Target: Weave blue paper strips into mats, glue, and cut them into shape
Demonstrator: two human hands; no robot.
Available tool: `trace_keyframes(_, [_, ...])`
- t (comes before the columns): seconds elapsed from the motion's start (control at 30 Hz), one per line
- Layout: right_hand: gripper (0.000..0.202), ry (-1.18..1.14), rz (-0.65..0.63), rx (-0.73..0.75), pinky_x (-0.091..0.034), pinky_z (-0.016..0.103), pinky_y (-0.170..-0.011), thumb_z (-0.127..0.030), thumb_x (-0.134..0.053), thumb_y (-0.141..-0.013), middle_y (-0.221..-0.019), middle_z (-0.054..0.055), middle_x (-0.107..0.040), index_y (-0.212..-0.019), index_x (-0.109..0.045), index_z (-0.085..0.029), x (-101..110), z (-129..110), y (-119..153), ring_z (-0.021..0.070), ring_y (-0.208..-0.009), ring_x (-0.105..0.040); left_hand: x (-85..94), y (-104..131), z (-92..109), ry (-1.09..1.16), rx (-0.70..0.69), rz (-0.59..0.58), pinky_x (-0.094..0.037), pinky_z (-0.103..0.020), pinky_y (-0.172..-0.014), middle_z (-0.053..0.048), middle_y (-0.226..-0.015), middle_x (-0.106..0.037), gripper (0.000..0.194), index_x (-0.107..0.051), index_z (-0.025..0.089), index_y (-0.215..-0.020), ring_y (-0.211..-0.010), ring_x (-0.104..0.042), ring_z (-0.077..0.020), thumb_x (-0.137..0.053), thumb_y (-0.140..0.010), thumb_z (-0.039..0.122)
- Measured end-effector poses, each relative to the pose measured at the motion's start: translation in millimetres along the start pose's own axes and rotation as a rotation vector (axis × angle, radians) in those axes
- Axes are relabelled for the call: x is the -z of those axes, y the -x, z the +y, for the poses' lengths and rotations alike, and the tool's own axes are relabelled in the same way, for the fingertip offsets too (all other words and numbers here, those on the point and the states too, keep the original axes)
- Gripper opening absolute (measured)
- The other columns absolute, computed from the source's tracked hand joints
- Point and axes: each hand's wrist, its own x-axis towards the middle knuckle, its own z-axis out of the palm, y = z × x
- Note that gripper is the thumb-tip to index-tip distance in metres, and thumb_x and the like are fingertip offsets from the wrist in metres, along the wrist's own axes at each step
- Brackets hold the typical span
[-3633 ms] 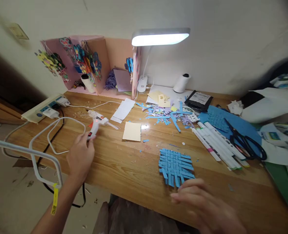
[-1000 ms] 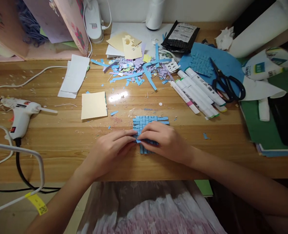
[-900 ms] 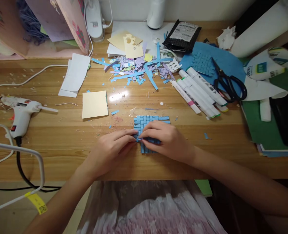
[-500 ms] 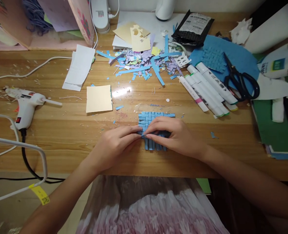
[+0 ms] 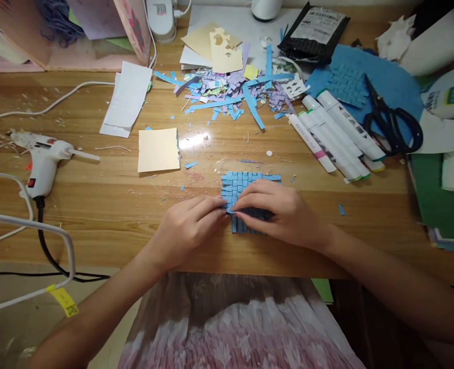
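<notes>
A woven mat of blue paper strips [image 5: 234,183] lies on the wooden desk in front of me, with loose strip ends along its near edge. My left hand [image 5: 190,225] is closed at the mat's left edge, its fingertips pinching the end of a blue strip. From the right, my right hand [image 5: 284,207] reaches over the mat, thumb and index finger pinched on the same strip near the left fingertips. The right hand covers much of the mat's right part.
A glue gun [image 5: 44,159] lies left, near a cream paper square [image 5: 158,150]. Paper scraps [image 5: 227,95] are heaped at the back. Markers [image 5: 336,136], black scissors [image 5: 394,123] and a blue woven piece [image 5: 348,84] are at the right. A white cable [image 5: 67,246] loops at the left edge.
The whole view has shifted slightly. My fingertips remain together at the mat's left edge, and the strip between them now shows as a small curve.
</notes>
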Motion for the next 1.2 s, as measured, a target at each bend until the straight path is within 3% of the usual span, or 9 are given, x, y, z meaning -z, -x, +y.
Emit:
trace_keyframes(0.13, [0.011, 0.006, -0.078, 0.020, -0.046, 0.030, -0.078, -0.021, -0.058, -0.085, -0.087, 0.005, -0.065, -0.092, -0.065, -0.016, 8, 0, 4, 0.0167, -0.086, -0.058, -1.1, 0, 1, 0.010, 0.019, 0.007, -0.053, -0.032, -0.077, -0.008, -0.101, -0.067, 0.012, -0.062, 0.011, -0.095, -0.089, -0.063, -0.0188, -0.059, -0.084, 0.015])
trace_keyframes(0.33, [0.010, 0.097, -0.096, -0.051, -0.045, 0.033, -0.078, -0.023, -0.059, -0.084, -0.086, 0.005, -0.063, -0.091, -0.064, -0.018, 18, 2, 9, 0.0196, -0.087, -0.055, -0.7, 0, 4, 0.032, 0.068, 0.012, -0.052, -0.031, -0.079, -0.008, -0.101, -0.067, 0.010, -0.062, 0.012, -0.093, -0.089, -0.063, -0.0176, -0.057, -0.085, 0.016])
trace_keyframes(0.57, [0.012, 0.266, -0.079, -0.008, -0.045, 0.035, -0.072, -0.020, -0.053, -0.086, -0.080, 0.006, -0.062, -0.081, -0.064, -0.018, 11, 0, 12, 0.0210, -0.081, -0.053, -1.2, 0, 5, 0.059, 0.095, -0.003, -0.051, -0.030, -0.081, -0.007, -0.103, -0.066, 0.011, -0.061, 0.015, -0.096, -0.090, -0.062, -0.0167, -0.055, -0.086, 0.015])
trace_keyframes(0.73, [0.012, 0.272, -0.063, -0.001, -0.045, 0.033, -0.072, -0.017, -0.054, -0.084, -0.080, 0.006, -0.062, -0.080, -0.065, -0.016, 8, 0, 12, 0.0200, -0.079, -0.053, -2.4, -1, 6, 0.057, 0.114, -0.020, -0.051, -0.029, -0.081, -0.006, -0.102, -0.067, 0.006, -0.059, 0.014, -0.090, -0.089, -0.063, -0.0159, -0.056, -0.085, 0.013])
trace_keyframes(0.87, [0.012, 0.257, -0.061, -0.007, -0.045, 0.033, -0.071, -0.017, -0.054, -0.084, -0.080, 0.007, -0.062, -0.080, -0.065, -0.015, 8, 1, 12, 0.0196, -0.079, -0.053, 0.5, 0, 3, 0.059, 0.155, -0.040, -0.051, -0.025, -0.080, -0.004, -0.101, -0.068, 0.011, -0.056, 0.015, -0.097, -0.088, -0.064, -0.0142, -0.056, -0.086, 0.017])
trace_keyframes(1.2, [0.018, 0.290, -0.093, 0.096, -0.046, 0.033, -0.072, -0.019, -0.050, -0.087, -0.085, 0.008, -0.063, -0.093, -0.068, -0.017, 7, 6, 13, 0.0204, -0.082, -0.053, 16.6, 7, -10, -0.066, -0.184, -0.255, -0.050, -0.038, -0.091, -0.016, -0.127, -0.054, 0.032, -0.051, 0.010, -0.121, -0.119, -0.050, -0.0255, -0.042, -0.091, 0.013])
